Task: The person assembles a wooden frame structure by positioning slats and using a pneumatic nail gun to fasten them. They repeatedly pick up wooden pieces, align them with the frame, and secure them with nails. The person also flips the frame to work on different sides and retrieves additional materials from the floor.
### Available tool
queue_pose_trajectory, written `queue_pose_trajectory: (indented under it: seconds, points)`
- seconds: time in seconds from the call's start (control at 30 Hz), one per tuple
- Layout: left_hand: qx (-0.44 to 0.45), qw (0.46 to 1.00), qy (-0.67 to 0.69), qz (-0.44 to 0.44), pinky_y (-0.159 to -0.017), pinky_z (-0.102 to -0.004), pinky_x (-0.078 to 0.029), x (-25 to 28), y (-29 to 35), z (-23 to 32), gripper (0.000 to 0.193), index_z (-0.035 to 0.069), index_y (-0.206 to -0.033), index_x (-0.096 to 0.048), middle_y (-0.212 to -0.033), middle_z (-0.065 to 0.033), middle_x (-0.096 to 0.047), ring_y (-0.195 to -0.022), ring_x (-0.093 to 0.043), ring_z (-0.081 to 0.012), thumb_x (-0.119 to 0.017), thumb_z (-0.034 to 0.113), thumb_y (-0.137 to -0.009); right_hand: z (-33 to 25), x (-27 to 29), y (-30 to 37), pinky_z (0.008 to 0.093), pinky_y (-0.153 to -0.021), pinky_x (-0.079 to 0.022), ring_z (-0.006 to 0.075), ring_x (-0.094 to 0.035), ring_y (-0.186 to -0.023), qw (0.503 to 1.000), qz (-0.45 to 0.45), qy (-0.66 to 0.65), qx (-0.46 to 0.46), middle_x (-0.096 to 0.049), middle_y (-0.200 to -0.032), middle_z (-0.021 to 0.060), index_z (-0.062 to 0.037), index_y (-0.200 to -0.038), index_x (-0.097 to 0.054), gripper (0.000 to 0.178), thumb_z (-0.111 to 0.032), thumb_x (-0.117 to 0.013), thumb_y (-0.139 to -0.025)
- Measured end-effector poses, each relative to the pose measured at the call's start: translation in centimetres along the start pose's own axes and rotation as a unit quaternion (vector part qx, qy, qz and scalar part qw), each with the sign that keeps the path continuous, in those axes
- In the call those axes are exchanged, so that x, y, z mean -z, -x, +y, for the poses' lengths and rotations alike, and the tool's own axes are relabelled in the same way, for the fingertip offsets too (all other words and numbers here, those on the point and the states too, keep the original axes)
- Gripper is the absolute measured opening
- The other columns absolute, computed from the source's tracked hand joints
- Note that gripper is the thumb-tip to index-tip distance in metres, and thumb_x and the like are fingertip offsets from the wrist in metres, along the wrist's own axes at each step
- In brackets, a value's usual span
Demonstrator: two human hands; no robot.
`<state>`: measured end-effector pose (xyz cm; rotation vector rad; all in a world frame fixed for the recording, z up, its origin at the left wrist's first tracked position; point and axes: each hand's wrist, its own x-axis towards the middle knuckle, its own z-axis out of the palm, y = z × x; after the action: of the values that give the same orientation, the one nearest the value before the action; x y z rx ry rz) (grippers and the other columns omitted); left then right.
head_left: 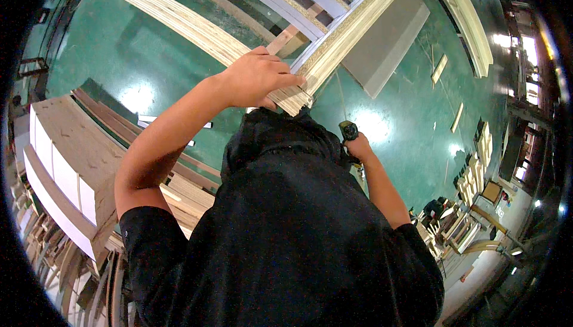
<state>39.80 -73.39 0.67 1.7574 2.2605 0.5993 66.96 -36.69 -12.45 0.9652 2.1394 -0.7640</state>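
Green floor (412, 166) underlies a slatted frame (358, 25); at its corner, left hand (256, 80) curls fingers over a board (170, 21); right hand (359, 148) grips a tool (348, 129), perhaps a drill.

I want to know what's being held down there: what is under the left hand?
A long pale wooden board runs under the left hand, its near end showing beyond. The stretch directly beneath the palm is covered and cannot be seen.

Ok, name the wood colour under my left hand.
Pale yellow wood, best in the head view.
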Motion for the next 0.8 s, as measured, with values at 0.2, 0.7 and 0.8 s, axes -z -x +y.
queue_pose_trajectory:
  seconds: [0.2,0.7,0.8]
  points:
    - [0.004,1.0,-0.006,0.017,-0.098,-0.0421,-0.045,-0.6,-0.2,-0.1,0.087,0.029,-0.141,-0.057,-0.112,-0.0007,-0.065,-0.112,-0.062,-0.0232,-0.089,0.036,-0.06,-0.1,-0.2,-0.3,0.0463,-0.078,-0.056,0.0417,-0.071,-0.087,1.0,-0.013,-0.001,-0.006,-0.072,-0.091,0.0251,0.0045,-0.098,-0.068,0.034,-0.02,-0.072,-0.075]
    - [-0.011,0.998,0.032,0.045,-0.101,-0.0488,-0.052,1.4,-2.1,-0.3,0.081,0.024,-0.126,-0.065,-0.152,-0.0032,-0.047,-0.131,-0.053,-0.0378,-0.093,0.028,-0.05,0.7,-0.4,-1.9,0.0465,-0.086,-0.054,0.0428,-0.069,-0.098,0.999,0.009,0.03,0.018,-0.071,-0.1,0.0267,0.0054,-0.108,-0.065,0.038,-0.014,-0.066,-0.075]
    - [-0.034,0.998,0.042,0.014,-0.101,-0.0505,-0.052,0.8,-2.5,-1.2,0.088,0.023,-0.13,-0.061,-0.16,-0.0024,-0.04,-0.135,-0.05,-0.0376,-0.093,0.029,-0.048,-1.9,1.1,0.2,0.0447,-0.086,-0.055,0.0392,-0.07,-0.096,0.998,0.017,0.016,0.056,-0.072,-0.1,0.0225,0.0032,-0.111,-0.065,0.041,-0.016,-0.074,-0.076]
